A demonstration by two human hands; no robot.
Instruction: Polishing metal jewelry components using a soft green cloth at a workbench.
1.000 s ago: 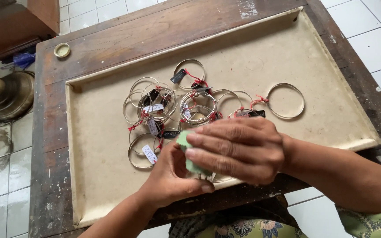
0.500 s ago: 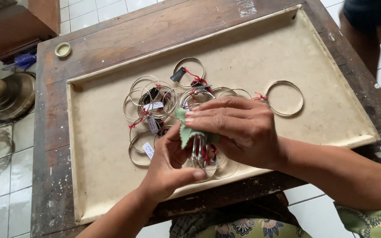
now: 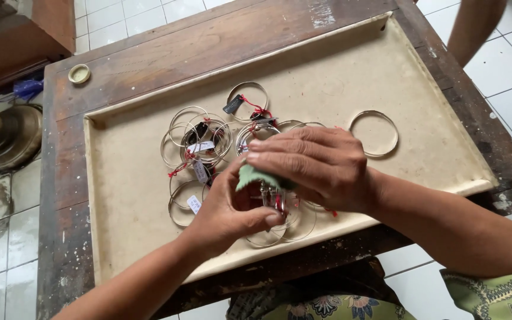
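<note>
While the left hand [image 3: 232, 216] is pinching a bundle of silver bangles [image 3: 274, 201] in a narrow grip, the right hand [image 3: 315, 166] is pressing a green cloth [image 3: 255, 175] over them, so the rubbing step seems underway. Beyond the grip, more tagged bangles [image 3: 200, 145] are lying on the beige tray [image 3: 125, 195]; next, I think, the bundle needs turning.

Bare tray [image 3: 137, 237] surface lies left and far right; tangled bangles [image 3: 202, 145] block the centre, one lone bangle [image 3: 374, 133] right.

Single head-worn view, steeply downward and close over the beige tray [image 3: 125, 237] on the wooden table [image 3: 66, 249].
</note>
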